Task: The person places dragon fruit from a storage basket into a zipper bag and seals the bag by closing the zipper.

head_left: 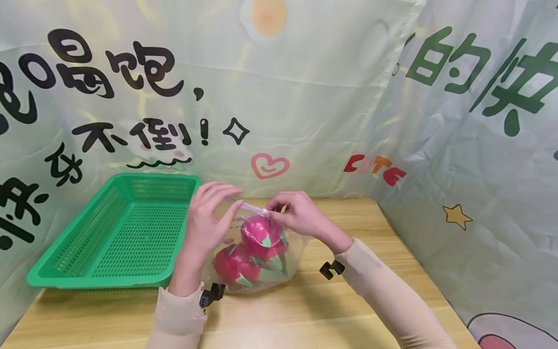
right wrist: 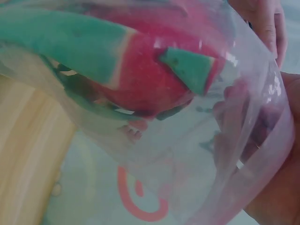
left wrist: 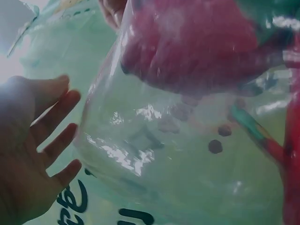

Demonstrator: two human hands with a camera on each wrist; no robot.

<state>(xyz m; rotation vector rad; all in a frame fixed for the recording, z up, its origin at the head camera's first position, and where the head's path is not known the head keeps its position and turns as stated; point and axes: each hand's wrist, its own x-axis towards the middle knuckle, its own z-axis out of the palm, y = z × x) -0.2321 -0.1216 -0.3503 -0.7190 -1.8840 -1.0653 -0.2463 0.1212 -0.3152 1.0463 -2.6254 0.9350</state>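
Observation:
A clear zip bag (head_left: 296, 252) with a pale purple top strip stands on the table. Inside it are pink dragon fruits (head_left: 261, 235) with green scales, pressed against the film; one dragon fruit (right wrist: 154, 79) fills the upper right wrist view. My right hand (head_left: 298, 211) pinches the strip near its right end. At the strip's left end is my left hand (head_left: 209, 215), its fingers extended. The left wrist view has the left hand (left wrist: 37, 145) with fingers spread and tips close to the bag's edge; whether they touch it, I cannot tell.
A green perforated basket (head_left: 52, 276) sits left of the bag, close to the left hand. The wooden table (head_left: 348, 310) ends at printed cloth walls (head_left: 322, 121) behind and to the right. Each sleeve cuff has a small black device beside it.

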